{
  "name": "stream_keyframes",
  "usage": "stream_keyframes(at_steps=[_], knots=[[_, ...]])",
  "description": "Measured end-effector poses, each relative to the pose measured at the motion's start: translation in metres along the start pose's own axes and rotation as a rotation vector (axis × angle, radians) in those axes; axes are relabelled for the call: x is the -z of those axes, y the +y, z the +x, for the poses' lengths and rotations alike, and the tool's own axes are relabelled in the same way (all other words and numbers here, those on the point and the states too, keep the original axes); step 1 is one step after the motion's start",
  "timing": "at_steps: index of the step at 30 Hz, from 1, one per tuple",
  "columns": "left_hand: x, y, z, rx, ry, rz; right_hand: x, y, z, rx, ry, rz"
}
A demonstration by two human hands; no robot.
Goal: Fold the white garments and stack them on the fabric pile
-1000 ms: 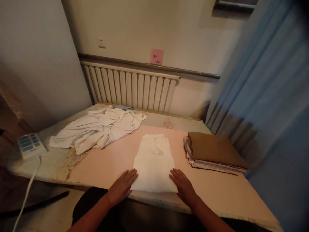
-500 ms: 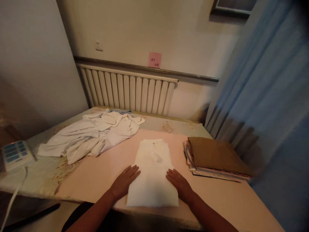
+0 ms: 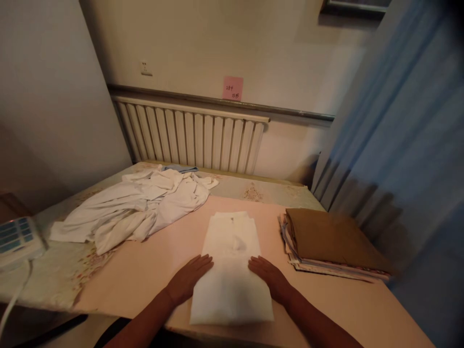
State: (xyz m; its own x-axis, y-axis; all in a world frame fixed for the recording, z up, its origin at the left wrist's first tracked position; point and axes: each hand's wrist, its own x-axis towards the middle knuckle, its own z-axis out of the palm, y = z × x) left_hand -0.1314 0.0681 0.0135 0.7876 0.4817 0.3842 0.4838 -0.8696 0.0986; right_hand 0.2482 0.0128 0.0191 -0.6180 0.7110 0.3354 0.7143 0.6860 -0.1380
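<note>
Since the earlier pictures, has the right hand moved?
Yes: judged against the brown-topped stack on the table, the right hand has moved away from the near edge, toward the radiator.

A radiator [image 3: 190, 137] and blue curtain [image 3: 395, 145] suggest a homelike room.

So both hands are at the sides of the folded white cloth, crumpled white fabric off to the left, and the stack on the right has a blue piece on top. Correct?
No: the top piece is brown, not blue, per the head view. Rest holds: left hand and right hand at the sides of the folded white cloth, crumpled white fabric to the left.
</note>
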Motion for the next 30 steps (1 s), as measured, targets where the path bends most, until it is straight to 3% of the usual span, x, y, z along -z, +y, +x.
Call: stream_keyframes(at_steps=[9, 17, 20, 25, 28, 30], knots=[[0.013, 0.040, -0.046, 0.069, -0.061, -0.122, 0.028, -0.050, -0.036, -0.102, -0.048, 0.197], [0.003, 0.078, -0.079, 0.227, -0.009, -0.409, 0.039, -0.088, -0.067, -0.265, -0.146, 0.502], [0.012, 0.087, -0.073, 0.374, -0.027, -0.516, 0.054, -0.100, -0.060, -0.370, -0.144, 0.620], [0.050, 0.101, -0.044, 0.492, -0.094, -0.725, 0.079, -0.114, -0.042, -0.501, -0.111, 0.785], [0.063, 0.097, -0.020, 0.602, -0.126, -0.833, 0.083, -0.103, -0.031, -0.535, -0.165, 0.888], [0.061, 0.086, -0.002, 0.733, -0.147, -0.769, 0.076, -0.085, -0.021, -0.626, -0.175, 0.888]])
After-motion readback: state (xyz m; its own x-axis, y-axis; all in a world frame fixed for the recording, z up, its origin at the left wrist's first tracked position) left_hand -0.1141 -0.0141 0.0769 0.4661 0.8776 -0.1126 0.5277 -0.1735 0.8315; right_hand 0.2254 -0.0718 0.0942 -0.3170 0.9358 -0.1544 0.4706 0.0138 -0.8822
